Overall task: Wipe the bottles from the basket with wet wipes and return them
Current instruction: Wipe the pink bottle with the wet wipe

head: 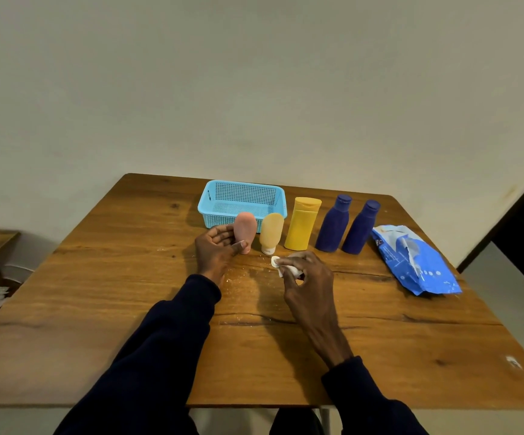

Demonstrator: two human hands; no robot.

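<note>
A: Status?
B: Left hand (215, 252) grips pink bottle (245, 229), upright just in front of basket (241, 191); right hand (307, 277) pinches balled wipe (281, 266) nearer me.
A: Advice — steady the base, wipe top down, rotate; it looks tippy on its cap.

Five bottles (302, 224) stand in a row by the blue basket (245, 194).

basket (223, 219) behind bottle row (302, 227) | wipes pack (417, 262) right of row

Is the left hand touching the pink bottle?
Touching. The head view shows the left hand gripping the pink bottle, thumb across its lower end.
</note>
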